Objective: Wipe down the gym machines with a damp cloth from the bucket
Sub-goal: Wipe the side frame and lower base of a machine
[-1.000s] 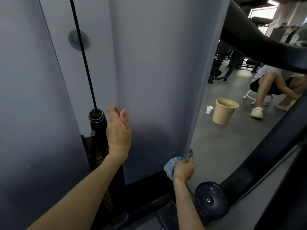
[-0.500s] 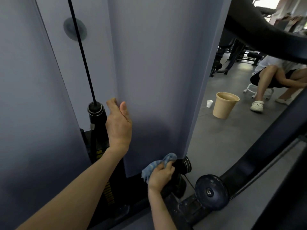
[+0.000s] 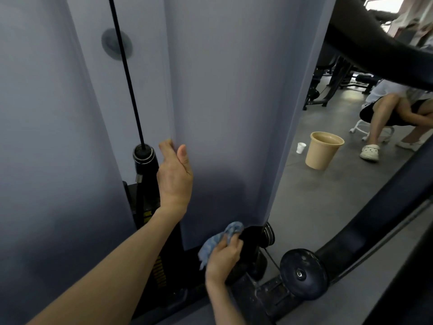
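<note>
Since a second ago the right hand (image 3: 222,256) has carried the cloth (image 3: 219,240) left, from the grey panel's (image 3: 222,90) right edge to below its bottom edge. Two hands, one cloth, one bucket (image 3: 324,150) and one white cup (image 3: 301,147) show. The left hand (image 3: 174,177) grips the panel's left edge beside the cable (image 3: 126,73), thumb on the front. Bare floor (image 3: 304,202) lies open between panel and bucket, far right; a black wheel (image 3: 302,273) sits near right. The cloth is blue, mottled and bunched in the right hand's curled fingers.
</note>
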A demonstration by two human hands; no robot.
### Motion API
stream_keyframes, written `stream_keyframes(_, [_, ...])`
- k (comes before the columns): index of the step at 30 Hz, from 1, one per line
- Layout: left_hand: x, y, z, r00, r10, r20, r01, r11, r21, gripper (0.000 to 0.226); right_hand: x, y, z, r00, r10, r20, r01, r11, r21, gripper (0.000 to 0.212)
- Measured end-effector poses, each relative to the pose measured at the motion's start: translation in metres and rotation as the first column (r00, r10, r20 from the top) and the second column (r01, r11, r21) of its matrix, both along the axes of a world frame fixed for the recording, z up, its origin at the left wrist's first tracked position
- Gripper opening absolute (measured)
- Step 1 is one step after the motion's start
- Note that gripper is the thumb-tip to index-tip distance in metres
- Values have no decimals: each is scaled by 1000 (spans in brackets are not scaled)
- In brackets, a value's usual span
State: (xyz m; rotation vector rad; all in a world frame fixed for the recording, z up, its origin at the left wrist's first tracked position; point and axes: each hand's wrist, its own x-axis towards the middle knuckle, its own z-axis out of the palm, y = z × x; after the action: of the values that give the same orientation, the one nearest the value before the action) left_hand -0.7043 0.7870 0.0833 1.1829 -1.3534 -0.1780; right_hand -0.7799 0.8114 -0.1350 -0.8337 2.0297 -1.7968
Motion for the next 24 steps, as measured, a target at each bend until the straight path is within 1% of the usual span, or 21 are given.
stream_keyframes(2, [1,0,0,1000,-9,0,9,1000,1,35,23,9,-23,991,122,-55,-116,988,101,30])
stream_keyframes(4, [1,1,1,1000,-20,2,20,1000,2,36,35,13,-38,978,178,-112,-160,975,156,35])
stream_keyframes(5, [1,1,1,1000,-20,5,20,1000,4,36,39,12,-43,974,182,-133,-163,977,138,38])
stream_keyframes(6, [1,2,1,1000,-18,7,18,1000,6,37,40,13,-33,976,173,-133,-162,983,90,39])
stream_keyframes(8, [1,2,1,1000,-21,9,21,1000,1,38,32,12,26,986,122,-116,-127,991,-34,43])
stream_keyframes(9, [1,3,1,1000,-25,13,25,1000,2,39,24,3,50,992,91,-82,-98,991,-89,45])
stream_keyframes(12, [4,6,1,999,-30,40,29,999,27,42,1,-16,122,999,30,-26,-35,977,-208,49])
stream_keyframes(13, [4,7,1,998,-33,51,31,999,39,43,-4,-19,141,997,8,-71,-28,961,-274,49])
stream_keyframes(15, [5,10,2,997,-34,76,30,998,58,44,-7,-15,166,969,-2,-246,-83,939,-334,51])
stream_keyframes(17, [7,14,5,993,-28,114,16,995,103,46,-5,0,186,897,57,-438,-232,905,-356,55])
stream_keyframes(19, [10,19,9,988,-43,145,22,990,139,37,-4,9,211,798,112,-593,-399,835,-379,56])
stream_keyframes(20, [12,22,11,988,-64,141,42,987,157,32,-4,9,227,759,130,-638,-461,799,-385,55])
stream_keyframes(22, [17,28,16,981,-106,161,76,981,181,27,-2,7,266,708,117,-696,-518,756,-400,52])
stream_keyframes(24, [25,34,22,946,-131,298,71,976,204,31,-2,5,310,646,51,-761,-529,748,-400,50])
